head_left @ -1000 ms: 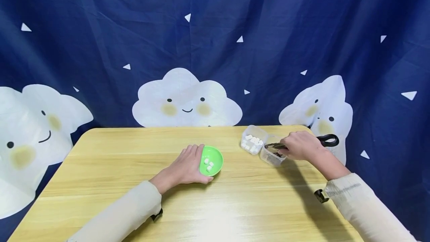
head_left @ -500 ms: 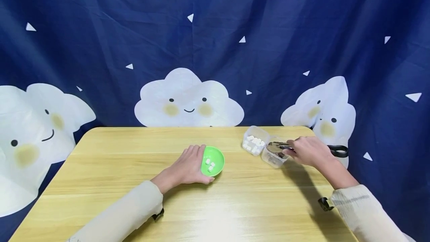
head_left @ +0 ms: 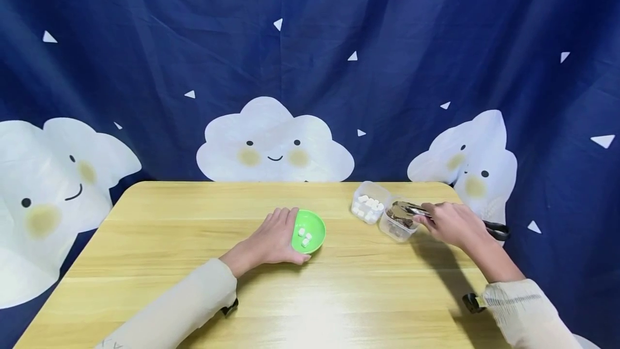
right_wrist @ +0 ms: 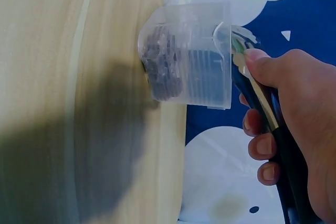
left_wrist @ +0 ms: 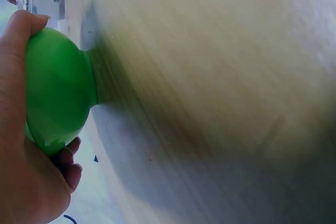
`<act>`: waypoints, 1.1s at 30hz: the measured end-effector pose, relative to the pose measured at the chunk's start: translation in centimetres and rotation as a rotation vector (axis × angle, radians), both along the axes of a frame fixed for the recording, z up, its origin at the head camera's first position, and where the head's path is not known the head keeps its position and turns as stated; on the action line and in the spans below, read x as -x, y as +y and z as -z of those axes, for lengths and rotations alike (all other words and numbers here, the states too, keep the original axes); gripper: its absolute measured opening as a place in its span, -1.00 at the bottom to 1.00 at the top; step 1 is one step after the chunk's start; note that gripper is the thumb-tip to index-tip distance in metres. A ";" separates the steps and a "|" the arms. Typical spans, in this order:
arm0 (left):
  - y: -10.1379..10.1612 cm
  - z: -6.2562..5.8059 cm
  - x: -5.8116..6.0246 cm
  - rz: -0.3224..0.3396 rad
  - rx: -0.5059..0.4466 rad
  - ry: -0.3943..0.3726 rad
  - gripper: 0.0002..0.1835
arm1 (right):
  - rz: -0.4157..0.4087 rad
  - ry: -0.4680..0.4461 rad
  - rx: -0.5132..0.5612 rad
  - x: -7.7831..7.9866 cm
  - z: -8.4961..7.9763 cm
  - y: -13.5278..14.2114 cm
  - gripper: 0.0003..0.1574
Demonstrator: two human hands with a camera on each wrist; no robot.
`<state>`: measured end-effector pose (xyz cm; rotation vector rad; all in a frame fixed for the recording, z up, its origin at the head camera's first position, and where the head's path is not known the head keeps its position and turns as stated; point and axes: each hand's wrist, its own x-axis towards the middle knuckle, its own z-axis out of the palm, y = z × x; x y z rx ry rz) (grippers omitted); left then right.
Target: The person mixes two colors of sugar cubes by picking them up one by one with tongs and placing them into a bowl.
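My left hand grips the side of a green bowl, thumb at the near rim and fingers at the far side. Small white cubes lie inside it. In the left wrist view the bowl stands on its foot on the table. My right hand holds metal tongs with a black handle. The tongs' head is at the mouth of a clear plastic box that has dark pieces in it. Whether the tongs pinch a piece cannot be made out.
Touching or close beside that box stands another clear box with several white cubes. Both are near the back right of the wooden table. A dark blue curtain with cloud prints hangs behind the table.
My right hand has moved right and a little nearer, drawing the tongs' handle with it. My left hand and the bowl have stayed in place. The head view has shifted slightly.
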<state>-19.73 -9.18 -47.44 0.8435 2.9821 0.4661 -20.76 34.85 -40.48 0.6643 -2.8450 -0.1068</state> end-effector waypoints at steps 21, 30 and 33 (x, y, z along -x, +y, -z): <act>0.0 -0.3 -0.1 0.005 -0.003 0.012 0.28 | 0.147 -0.065 0.095 -0.7 0.8 0.0 -0.44; -0.1 -0.2 0.0 0.010 0.003 0.008 0.30 | 0.096 0.024 0.150 -0.6 0.8 0.0 -0.54; 0.0 -0.3 0.0 0.012 0.002 0.007 0.29 | 0.094 0.027 0.157 -0.7 0.7 -0.2 -0.53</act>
